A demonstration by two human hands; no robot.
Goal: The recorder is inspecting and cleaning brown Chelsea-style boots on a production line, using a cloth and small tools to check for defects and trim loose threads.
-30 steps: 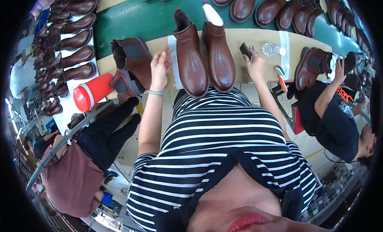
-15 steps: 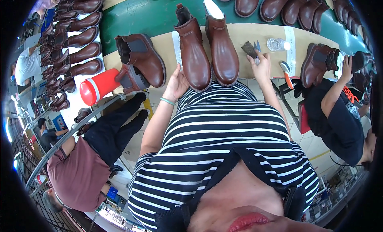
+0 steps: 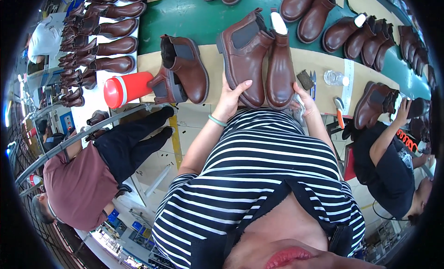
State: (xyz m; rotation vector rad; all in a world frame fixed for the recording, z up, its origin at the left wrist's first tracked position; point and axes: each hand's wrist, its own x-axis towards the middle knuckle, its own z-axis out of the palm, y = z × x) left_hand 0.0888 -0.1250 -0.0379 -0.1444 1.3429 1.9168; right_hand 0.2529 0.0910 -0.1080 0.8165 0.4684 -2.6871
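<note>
Brown boot (image 3: 248, 61) first: it's between your hands, tilted over so the elastic side panel shows, with its toe at the near edge of the surface (image 3: 319, 61). Your left hand (image 3: 229, 98) is partly closed on it, thumb across the toe and the fingers mostly hidden, so I can't tell how tight that grip is. Your right hand (image 3: 309, 105) is half curled around something pale, maybe a cloth (image 3: 299, 112), with a fingertip at the side of the second boot (image 3: 280, 72). Can't tell if the tilted one is fully off the surface. I'd call this the handling or checking step, tbh. Next move probably calls for a steady left hand while the right brings that pale thing to the leather. Watch the dark block (image 3: 305, 79) and the snips (image 3: 313, 85) just beyond your right hand; the clear bottle (image 3: 336, 78) is farther right.
</note>
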